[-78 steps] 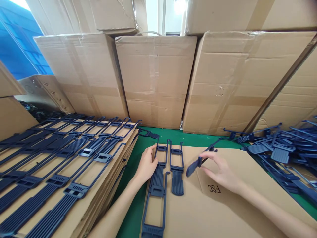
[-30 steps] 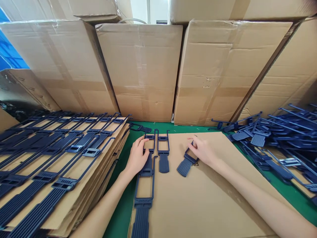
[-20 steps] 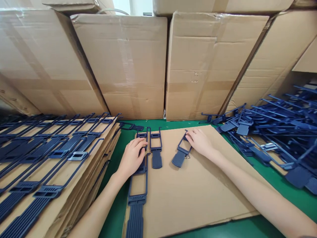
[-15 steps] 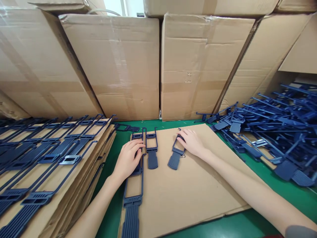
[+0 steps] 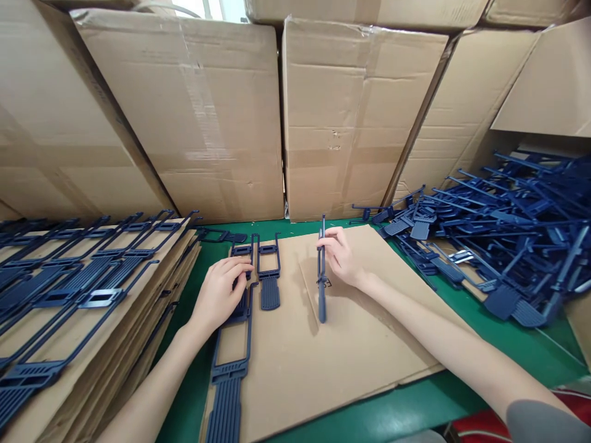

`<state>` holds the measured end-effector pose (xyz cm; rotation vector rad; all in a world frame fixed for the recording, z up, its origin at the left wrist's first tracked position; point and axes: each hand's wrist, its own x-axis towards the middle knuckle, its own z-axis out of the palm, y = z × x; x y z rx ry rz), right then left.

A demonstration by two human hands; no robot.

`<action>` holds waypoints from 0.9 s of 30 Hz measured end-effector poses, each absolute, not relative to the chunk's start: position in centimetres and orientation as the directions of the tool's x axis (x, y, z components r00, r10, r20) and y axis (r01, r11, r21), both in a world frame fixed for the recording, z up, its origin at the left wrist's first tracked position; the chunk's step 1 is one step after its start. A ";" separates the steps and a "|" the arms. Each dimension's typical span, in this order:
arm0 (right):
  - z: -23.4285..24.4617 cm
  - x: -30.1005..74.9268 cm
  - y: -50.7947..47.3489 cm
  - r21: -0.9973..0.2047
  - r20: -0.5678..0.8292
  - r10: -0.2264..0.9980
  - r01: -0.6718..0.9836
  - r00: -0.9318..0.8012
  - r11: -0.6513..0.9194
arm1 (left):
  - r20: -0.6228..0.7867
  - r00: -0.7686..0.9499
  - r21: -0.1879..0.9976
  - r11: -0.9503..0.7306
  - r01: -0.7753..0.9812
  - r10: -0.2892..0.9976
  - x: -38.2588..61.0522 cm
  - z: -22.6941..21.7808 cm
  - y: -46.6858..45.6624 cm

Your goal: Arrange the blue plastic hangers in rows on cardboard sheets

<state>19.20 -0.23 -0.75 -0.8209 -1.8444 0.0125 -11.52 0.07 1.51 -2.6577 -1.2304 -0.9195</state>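
My right hand [image 5: 340, 257] pinches a blue plastic frame with a ribbed paddle end [image 5: 322, 301], turned edge-on above the cardboard sheet [image 5: 295, 369]. At the sheet's left side, my left hand [image 5: 223, 284] has its fingers curled over another blue plastic frame [image 5: 241, 250], which it partly covers. A similar frame [image 5: 269, 271] lies flat just right of that hand. Nearer to me, one more frame [image 5: 229, 369] lies along the sheet's left edge, its ribbed end toward me.
Stacked cardboard sheets [image 5: 124, 357] at left carry rows of the same blue frames. A tangled heap of blue frames [image 5: 503, 215] covers the right of the green table [image 5: 369, 418]. Large cardboard boxes [image 5: 221, 123] form a wall behind.
My right hand has lifted its frame from the cardboard and turned it edge-on. The left hand stays over its frame. The view has shifted slightly to the right.
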 end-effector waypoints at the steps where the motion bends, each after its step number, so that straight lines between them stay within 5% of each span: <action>1: -0.7 19.0 -0.5 -0.394 0.830 0.531 0.494 -0.171 0.775 | 0.545 0.500 0.178 -0.675 0.716 0.673 -11.6 1.4 0.1; 4: -0.7 18.2 -1.0 -0.572 0.780 0.622 0.325 -0.066 0.753 | 0.546 0.480 0.200 -0.663 0.721 0.687 -11.5 1.4 0.0; 7: -1.0 17.0 -1.2 -0.824 0.563 0.826 -0.094 -0.023 0.559 | 0.566 0.445 0.242 -0.656 0.716 0.694 -11.0 2.0 -0.5; 11: -0.9 15.6 -1.8 -0.872 0.285 0.956 -0.433 -0.068 0.229 | 0.594 0.411 0.315 -0.670 0.672 0.692 -10.4 2.8 -1.2; 21: -0.9 14.3 -3.2 -0.896 0.352 0.936 -0.298 -0.024 0.330 | 0.515 0.411 0.478 -0.650 0.590 0.752 -9.7 2.4 -1.9; 27: -1.1 14.1 -3.7 -0.897 0.403 0.912 -0.228 -0.072 0.378 | 0.523 0.575 0.230 -0.754 0.615 0.629 -9.8 2.5 -2.3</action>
